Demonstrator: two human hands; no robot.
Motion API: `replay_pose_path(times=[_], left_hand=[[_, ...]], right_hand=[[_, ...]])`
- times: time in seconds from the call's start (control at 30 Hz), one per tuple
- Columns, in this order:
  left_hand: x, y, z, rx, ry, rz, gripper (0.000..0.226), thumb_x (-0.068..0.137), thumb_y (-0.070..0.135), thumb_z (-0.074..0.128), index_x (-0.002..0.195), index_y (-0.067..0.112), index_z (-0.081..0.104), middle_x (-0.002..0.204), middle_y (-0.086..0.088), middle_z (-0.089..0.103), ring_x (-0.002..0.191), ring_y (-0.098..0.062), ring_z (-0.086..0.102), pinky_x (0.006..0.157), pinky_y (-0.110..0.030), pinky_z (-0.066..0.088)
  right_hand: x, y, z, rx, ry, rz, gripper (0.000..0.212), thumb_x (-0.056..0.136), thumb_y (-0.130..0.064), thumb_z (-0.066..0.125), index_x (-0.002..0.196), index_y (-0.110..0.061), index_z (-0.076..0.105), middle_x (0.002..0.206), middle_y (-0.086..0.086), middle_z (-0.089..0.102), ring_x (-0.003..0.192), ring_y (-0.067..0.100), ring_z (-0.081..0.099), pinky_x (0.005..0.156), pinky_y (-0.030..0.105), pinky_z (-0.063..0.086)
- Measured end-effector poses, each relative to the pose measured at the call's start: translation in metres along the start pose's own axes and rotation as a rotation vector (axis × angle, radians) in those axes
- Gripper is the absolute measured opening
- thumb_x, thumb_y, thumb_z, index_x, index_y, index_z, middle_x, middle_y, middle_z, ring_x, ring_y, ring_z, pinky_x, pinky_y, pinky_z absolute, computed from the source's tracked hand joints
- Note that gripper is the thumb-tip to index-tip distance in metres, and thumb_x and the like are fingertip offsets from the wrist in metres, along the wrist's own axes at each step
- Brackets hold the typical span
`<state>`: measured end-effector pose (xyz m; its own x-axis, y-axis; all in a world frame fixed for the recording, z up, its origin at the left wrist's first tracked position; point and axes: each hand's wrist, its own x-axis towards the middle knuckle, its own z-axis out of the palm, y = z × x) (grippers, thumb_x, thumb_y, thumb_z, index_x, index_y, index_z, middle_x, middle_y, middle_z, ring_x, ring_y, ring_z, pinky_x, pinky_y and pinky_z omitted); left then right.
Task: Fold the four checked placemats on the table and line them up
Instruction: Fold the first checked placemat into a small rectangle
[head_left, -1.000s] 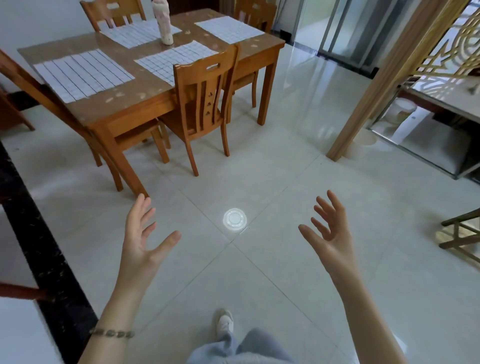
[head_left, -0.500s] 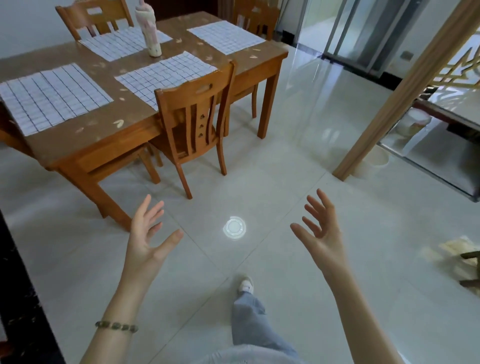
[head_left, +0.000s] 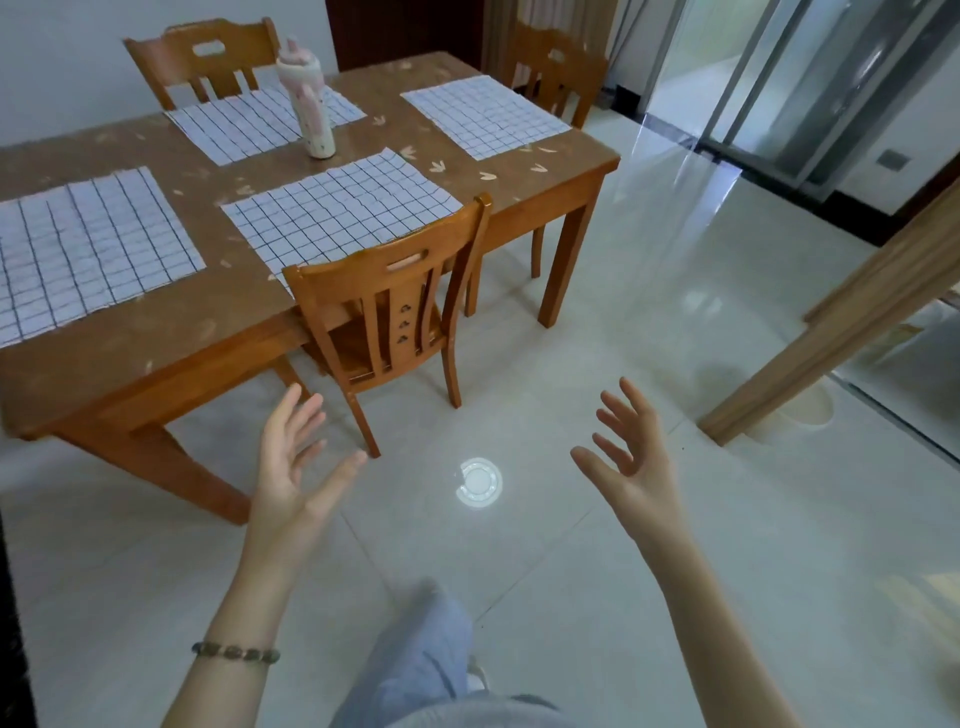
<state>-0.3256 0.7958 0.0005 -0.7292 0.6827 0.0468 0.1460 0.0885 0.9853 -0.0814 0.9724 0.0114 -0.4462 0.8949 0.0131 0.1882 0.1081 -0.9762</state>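
One wooden tabletop (head_left: 156, 343) carries all the work. Three chairs show: a near chair (head_left: 395, 312) pushed in against the front edge, and a far-left chair (head_left: 208, 57) and a far-right chair (head_left: 558, 67) behind.

Four checked placemats lie flat and unfolded, apparently one per seat: near-left placemat (head_left: 88, 244), middle placemat (head_left: 343, 213), far-left placemat (head_left: 249, 122), far-right placemat (head_left: 485, 117). None touches another, and none is folded yet.

One pale bottle (head_left: 309, 104) stands upright on the far-left placemat's edge and likely needs shifting first.

The left grip (head_left: 291, 467) and right grip (head_left: 639, 462) hang over the floor short of the tabletop, fingers spread and holding nothing, probably readied for reaching.
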Motion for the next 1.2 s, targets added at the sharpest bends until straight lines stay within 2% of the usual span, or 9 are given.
replay_pose_path(times=[0.1, 0.2, 0.33, 0.47, 0.6, 0.8, 0.97, 1.07, 1.2], left_hand=[[0.043, -0.002, 0.014, 0.010, 0.014, 0.004, 0.083, 0.070, 0.035, 0.074, 0.138, 0.050, 0.028, 0.144, 0.017, 0.044, 0.128, 0.002, 0.044, 0.105, -0.027, 0.037], [0.094, -0.007, 0.025, 0.027, 0.024, 0.013, 0.090, 0.072, 0.037, 0.074, 0.146, 0.043, 0.024, 0.146, 0.017, 0.041, 0.131, 0.002, 0.041, 0.108, -0.028, 0.035], [0.169, -0.008, 0.037, 0.017, 0.027, 0.041, 0.087, 0.077, 0.032, 0.075, 0.145, 0.045, 0.023, 0.146, 0.020, 0.040, 0.132, 0.002, 0.039, 0.109, -0.031, 0.034], [0.235, -0.003, 0.045, -0.014, 0.058, 0.047, 0.085, 0.076, 0.024, 0.071, 0.148, 0.035, 0.026, 0.145, 0.016, 0.041, 0.132, 0.000, 0.041, 0.110, -0.034, 0.036], [0.293, 0.000, 0.047, -0.032, 0.097, 0.045, 0.086, 0.075, 0.022, 0.071, 0.148, 0.032, 0.027, 0.146, 0.011, 0.042, 0.131, 0.000, 0.042, 0.110, -0.033, 0.035], [0.350, 0.001, 0.049, -0.033, 0.171, 0.037, 0.087, 0.076, 0.022, 0.076, 0.149, 0.027, 0.028, 0.146, 0.011, 0.043, 0.131, -0.001, 0.042, 0.109, -0.031, 0.035], [0.385, -0.008, 0.045, -0.019, 0.279, 0.015, 0.084, 0.073, 0.019, 0.071, 0.145, 0.031, 0.030, 0.144, 0.010, 0.045, 0.131, 0.000, 0.043, 0.106, -0.025, 0.037], [0.407, -0.012, 0.046, -0.009, 0.346, 0.001, 0.086, 0.072, 0.019, 0.071, 0.147, 0.027, 0.030, 0.143, 0.009, 0.045, 0.130, 0.000, 0.044, 0.104, -0.020, 0.038], [0.438, -0.014, 0.050, 0.006, 0.423, -0.015, 0.087, 0.073, 0.016, 0.071, 0.146, 0.031, 0.028, 0.146, 0.005, 0.043, 0.132, -0.002, 0.042, 0.104, -0.021, 0.038]], right_hand=[[0.048, 0.003, 0.005, -0.021, -0.011, 0.000, 0.078, 0.078, -0.019, 0.074, 0.140, -0.036, 0.030, 0.138, -0.003, 0.046, 0.125, 0.008, 0.047, 0.103, 0.035, 0.044], [0.103, 0.004, 0.011, -0.032, -0.003, -0.009, 0.076, 0.081, -0.011, 0.072, 0.139, -0.037, 0.029, 0.139, -0.001, 0.046, 0.125, 0.009, 0.047, 0.105, 0.038, 0.043], [0.182, -0.002, 0.028, -0.058, -0.012, -0.025, 0.076, 0.081, -0.012, 0.071, 0.137, -0.040, 0.028, 0.138, -0.004, 0.045, 0.123, 0.008, 0.047, 0.102, 0.030, 0.044], [0.251, -0.016, 0.046, -0.063, -0.016, -0.045, 0.076, 0.082, -0.010, 0.070, 0.138, -0.038, 0.027, 0.138, -0.004, 0.044, 0.122, 0.009, 0.048, 0.101, 0.029, 0.044], [0.312, -0.027, 0.063, -0.053, -0.016, -0.066, 0.076, 0.082, -0.009, 0.070, 0.138, -0.037, 0.027, 0.138, -0.004, 0.045, 0.121, 0.009, 0.048, 0.099, 0.028, 0.044], [0.385, -0.023, 0.086, -0.060, -0.101, -0.049, 0.077, 0.082, -0.012, 0.071, 0.143, -0.032, 0.029, 0.135, -0.005, 0.048, 0.121, 0.004, 0.049, 0.094, 0.016, 0.045], [0.448, -0.027, 0.113, -0.057, -0.199, -0.080, 0.076, 0.082, -0.012, 0.071, 0.141, -0.035, 0.028, 0.136, -0.005, 0.048, 0.122, 0.005, 0.049, 0.097, 0.024, 0.045], [0.487, -0.028, 0.131, -0.043, -0.270, -0.107, 0.075, 0.080, -0.014, 0.072, 0.140, -0.034, 0.031, 0.135, -0.006, 0.049, 0.124, 0.008, 0.049, 0.098, 0.029, 0.046], [0.542, -0.027, 0.156, -0.022, -0.379, -0.119, 0.076, 0.081, -0.012, 0.072, 0.143, -0.028, 0.031, 0.137, -0.002, 0.049, 0.124, 0.006, 0.049, 0.097, 0.020, 0.046]])
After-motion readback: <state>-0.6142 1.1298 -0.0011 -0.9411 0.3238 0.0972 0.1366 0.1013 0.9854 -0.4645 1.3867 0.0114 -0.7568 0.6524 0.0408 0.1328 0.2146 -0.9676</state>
